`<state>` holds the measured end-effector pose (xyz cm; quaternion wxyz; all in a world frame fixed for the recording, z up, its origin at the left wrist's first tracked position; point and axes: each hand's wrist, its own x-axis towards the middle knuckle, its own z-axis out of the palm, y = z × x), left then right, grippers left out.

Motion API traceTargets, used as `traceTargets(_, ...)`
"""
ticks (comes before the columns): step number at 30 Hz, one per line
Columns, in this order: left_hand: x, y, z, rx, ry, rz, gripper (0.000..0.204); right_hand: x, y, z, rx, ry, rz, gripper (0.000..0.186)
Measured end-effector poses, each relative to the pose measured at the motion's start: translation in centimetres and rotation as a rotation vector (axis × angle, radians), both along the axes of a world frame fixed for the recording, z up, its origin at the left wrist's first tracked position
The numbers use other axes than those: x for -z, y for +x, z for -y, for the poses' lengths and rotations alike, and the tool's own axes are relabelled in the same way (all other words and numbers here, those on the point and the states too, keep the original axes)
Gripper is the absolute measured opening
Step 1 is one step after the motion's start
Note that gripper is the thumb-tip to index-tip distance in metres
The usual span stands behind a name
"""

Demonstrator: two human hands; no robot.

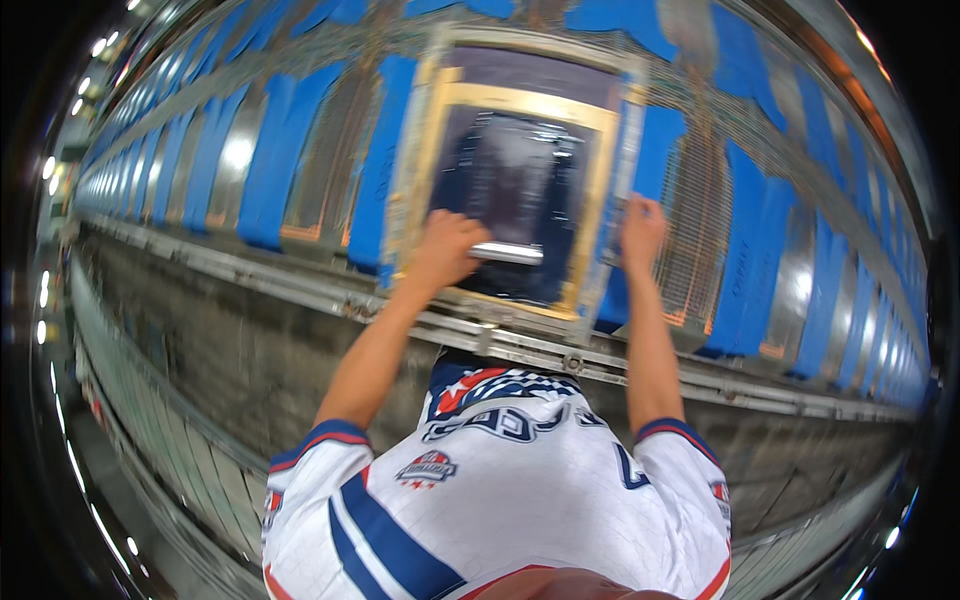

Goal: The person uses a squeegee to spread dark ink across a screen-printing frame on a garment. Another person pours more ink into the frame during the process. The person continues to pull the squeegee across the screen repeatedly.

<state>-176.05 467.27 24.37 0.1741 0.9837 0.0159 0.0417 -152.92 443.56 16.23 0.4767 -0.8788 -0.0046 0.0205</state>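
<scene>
A silk-screen printing frame (612, 130) with a pale metal rim and yellowish tape lies across the long table. Dark, glossy ink (520, 180) covers much of its mesh. My left hand (450, 248) is closed round the left end of a squeegee (508, 253), a short bar with a bright silver edge, low on the mesh. Part of the squeegee is hidden by my fingers. At the frame's right side my right hand (642, 232) is closed on the rim, its fingers curled and slightly blurred.
Blue printed pieces (290, 150) run in rows along the table, with grey and brownish strips between them. A metal rail (540, 352) with fittings follows the table's near edge, just in front of my body. Below it runs a grey walkway (240, 330).
</scene>
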Motion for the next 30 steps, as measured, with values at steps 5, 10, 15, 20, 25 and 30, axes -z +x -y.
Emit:
traceTargets(5,-0.6,-4.5,-10.3,-0.058,0.007,-0.03,0.02,0.9,-5.6,-10.6,0.025,0.145,0.107,0.033)
traceTargets(10,0.8,-5.8,-10.3,0.027,0.006,0.07,0.019,1.1,-5.6,-11.1,0.039,0.152,0.074,0.034)
traceTargets(15,1.5,-8.6,-9.9,0.087,-0.076,0.086,0.021,3.0,-5.1,-10.8,0.044,0.127,0.092,0.033)
traceTargets(20,2.4,-8.6,-10.2,0.125,-0.044,0.076,0.02,4.3,-4.5,-10.6,-0.037,-0.077,0.1,0.031)
traceTargets(25,2.2,-3.1,-13.1,0.139,-0.021,-0.002,0.021,0.8,-3.7,-9.6,-0.131,-0.242,-0.247,0.034)
traceTargets(30,2.6,7.4,-18.6,0.163,0.026,0.103,0.021,-4.8,-1.5,-12.9,-0.423,-0.246,-0.063,0.039)
